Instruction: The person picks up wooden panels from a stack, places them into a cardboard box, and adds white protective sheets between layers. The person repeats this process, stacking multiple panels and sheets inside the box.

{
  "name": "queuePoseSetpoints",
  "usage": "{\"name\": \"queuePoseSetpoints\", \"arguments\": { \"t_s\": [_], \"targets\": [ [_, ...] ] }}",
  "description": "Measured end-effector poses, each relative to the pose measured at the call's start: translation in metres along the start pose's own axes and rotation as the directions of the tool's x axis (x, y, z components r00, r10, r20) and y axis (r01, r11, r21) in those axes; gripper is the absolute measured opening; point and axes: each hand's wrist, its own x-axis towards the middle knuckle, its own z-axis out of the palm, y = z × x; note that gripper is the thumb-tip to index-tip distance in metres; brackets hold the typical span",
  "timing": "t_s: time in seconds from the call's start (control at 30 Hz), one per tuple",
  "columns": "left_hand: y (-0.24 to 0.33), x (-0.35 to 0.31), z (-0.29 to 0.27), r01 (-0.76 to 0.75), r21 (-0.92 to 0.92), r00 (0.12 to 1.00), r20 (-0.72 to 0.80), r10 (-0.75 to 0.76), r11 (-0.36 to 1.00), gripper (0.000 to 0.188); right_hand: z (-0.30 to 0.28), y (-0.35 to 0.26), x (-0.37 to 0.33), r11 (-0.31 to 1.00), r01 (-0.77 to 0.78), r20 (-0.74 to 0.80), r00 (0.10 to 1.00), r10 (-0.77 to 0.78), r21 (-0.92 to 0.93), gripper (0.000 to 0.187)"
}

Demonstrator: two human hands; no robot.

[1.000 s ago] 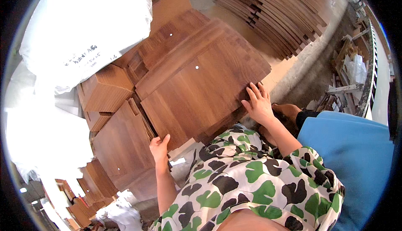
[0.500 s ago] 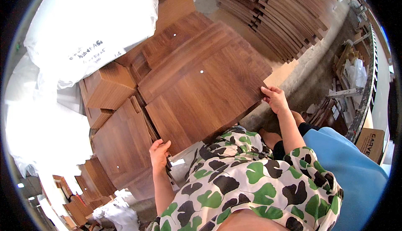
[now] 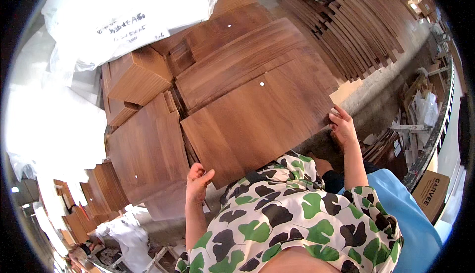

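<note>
Between my two hands is a brown wood-grain panel [image 3: 257, 119] with a small white dot near its far edge. My left hand [image 3: 198, 181] grips the near left corner, thumb on top and fingers curled at the edge. On the right edge my right hand [image 3: 342, 128] pinches the panel, its fingertips partly hidden underneath. The held panel overlaps a stack of like panels [image 3: 247, 65], whose far strip shows behind it. Left of it lies another stack of brown panels [image 3: 148, 156], also with a white dot on top.
White plastic-wrapped packages [image 3: 123, 10] stand at the left and far left. A fanned pile of brown boards [image 3: 361, 25] is at the far right. A cardboard box [image 3: 431, 194] and blue cloth [image 3: 396, 203] are at my right. White sheeting [image 3: 126, 238] hangs at the lower left.
The held panel has come nearer my body, baring more of the panel beneath at its far side. Both hands keep their grip. The whole view has shifted a little.
</note>
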Motion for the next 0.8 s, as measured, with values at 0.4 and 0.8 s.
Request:
{"name": "queuePoseSetpoints", "arguments": {
  "t_s": [0.4, 0.8],
  "targets": [
    [-0.002, 0.009, 0.010, -0.003, 0.183, 0.991, -0.131, 0.027, 0.983, 0.021, -0.001, 0.005, -0.009, 0.994, 0.001, 0.017, 1.000, 0.001, -0.106, 0.063],
    [0.013, 0.059, 0.032, -0.110, 0.498, 0.937, -0.236, 0.257, 0.860, 0.025, 0.037, -0.048, 0.045, 0.654, 0.169, 0.005, 0.970, -0.245, -0.737, 0.041]
  ]
}}
